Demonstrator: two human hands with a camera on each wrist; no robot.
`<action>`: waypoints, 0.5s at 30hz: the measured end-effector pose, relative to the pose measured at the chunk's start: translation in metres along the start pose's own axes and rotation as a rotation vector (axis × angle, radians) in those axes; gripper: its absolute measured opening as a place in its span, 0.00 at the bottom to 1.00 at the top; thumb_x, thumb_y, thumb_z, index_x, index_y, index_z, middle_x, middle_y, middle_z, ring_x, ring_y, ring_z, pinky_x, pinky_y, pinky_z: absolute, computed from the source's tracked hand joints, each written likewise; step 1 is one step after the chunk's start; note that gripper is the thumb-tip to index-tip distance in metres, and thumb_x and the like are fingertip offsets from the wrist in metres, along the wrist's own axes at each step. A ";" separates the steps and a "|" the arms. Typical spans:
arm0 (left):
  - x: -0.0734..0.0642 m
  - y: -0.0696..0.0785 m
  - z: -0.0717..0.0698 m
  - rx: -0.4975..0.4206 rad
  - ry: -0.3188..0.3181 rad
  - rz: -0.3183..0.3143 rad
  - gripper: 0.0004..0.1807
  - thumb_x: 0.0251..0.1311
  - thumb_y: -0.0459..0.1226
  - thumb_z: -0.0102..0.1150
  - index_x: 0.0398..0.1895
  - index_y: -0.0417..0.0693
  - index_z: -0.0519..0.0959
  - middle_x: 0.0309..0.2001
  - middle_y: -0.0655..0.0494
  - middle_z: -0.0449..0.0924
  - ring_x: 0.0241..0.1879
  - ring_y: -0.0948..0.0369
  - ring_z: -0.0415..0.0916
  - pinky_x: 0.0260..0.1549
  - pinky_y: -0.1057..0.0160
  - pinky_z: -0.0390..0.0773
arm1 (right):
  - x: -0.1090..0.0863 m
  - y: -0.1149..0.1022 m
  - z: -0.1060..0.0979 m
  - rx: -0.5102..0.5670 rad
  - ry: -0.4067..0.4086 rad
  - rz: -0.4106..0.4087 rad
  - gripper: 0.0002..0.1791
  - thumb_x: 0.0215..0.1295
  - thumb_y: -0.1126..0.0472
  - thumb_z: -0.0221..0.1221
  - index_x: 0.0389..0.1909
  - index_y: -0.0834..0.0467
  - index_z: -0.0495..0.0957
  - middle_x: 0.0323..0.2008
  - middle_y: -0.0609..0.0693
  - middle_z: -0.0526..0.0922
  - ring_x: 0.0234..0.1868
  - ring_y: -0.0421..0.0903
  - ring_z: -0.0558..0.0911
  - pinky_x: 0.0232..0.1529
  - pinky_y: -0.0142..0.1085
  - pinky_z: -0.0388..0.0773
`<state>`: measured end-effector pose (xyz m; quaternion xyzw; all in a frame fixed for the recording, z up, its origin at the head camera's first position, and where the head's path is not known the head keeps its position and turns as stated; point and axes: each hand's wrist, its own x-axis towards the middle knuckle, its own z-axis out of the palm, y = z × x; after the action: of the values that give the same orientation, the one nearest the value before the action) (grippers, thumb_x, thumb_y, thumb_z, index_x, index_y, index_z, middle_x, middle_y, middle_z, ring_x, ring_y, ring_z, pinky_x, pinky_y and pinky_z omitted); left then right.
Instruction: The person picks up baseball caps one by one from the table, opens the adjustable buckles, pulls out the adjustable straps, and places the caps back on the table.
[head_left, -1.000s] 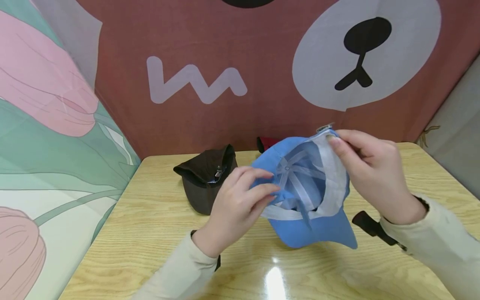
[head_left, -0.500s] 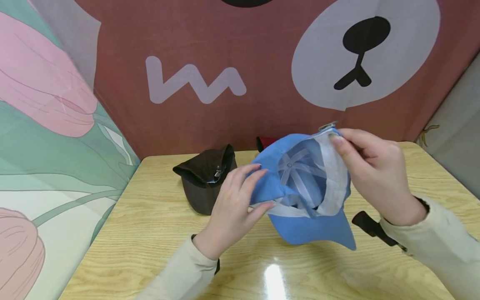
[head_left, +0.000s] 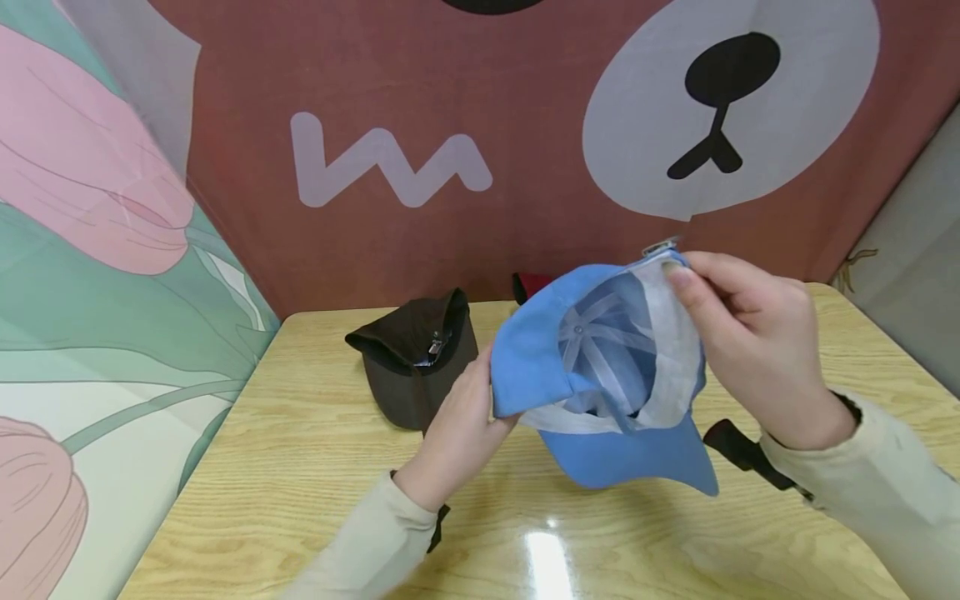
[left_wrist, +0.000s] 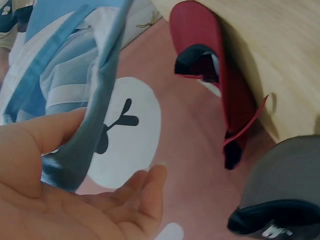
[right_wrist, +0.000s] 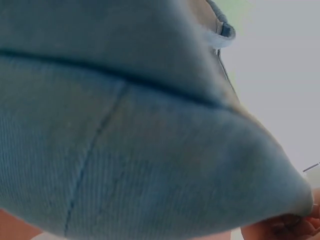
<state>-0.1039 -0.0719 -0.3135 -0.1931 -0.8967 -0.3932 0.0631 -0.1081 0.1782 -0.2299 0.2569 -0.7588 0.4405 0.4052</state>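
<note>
A light blue baseball cap [head_left: 532,358] is held above the table, its inside and white sweatband facing me and its brim hanging down. My right hand [head_left: 761,342] pinches the back edge at the upper right, beside a metal buckle [head_left: 660,247]. At the lower left, my left hand [head_left: 461,425] holds the cap's other edge; most of its fingers are hidden behind the cloth. In the left wrist view the thumb [left_wrist: 57,130] lies against the cap's edge, with the fingers [left_wrist: 152,195] on the far side. The cap's cloth fills most of the right wrist view.
A dark brown cap [head_left: 408,333] with a buckle lies on the wooden table [head_left: 285,467], left of the blue cap. Behind stands a red cap [head_left: 534,285], mostly hidden in the head view. A printed bear cloth [head_left: 375,242] hangs at the table's back edge.
My left hand spread its fingers, came off the cap's inner edge and moved behind its left side, where it now holds it. My right hand kept its pinch and rose slightly.
</note>
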 end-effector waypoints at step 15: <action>-0.003 -0.015 0.019 -0.493 -0.119 -0.137 0.19 0.74 0.31 0.36 0.61 0.35 0.71 0.50 0.42 0.77 0.46 0.52 0.76 0.43 0.57 0.78 | -0.002 0.001 0.001 -0.002 0.007 -0.020 0.08 0.64 0.70 0.60 0.39 0.71 0.84 0.26 0.38 0.78 0.19 0.30 0.67 0.22 0.22 0.64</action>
<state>-0.1069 -0.0684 -0.3376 -0.1644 -0.7869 -0.5911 -0.0652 -0.1087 0.1781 -0.2323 0.2626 -0.7552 0.4363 0.4126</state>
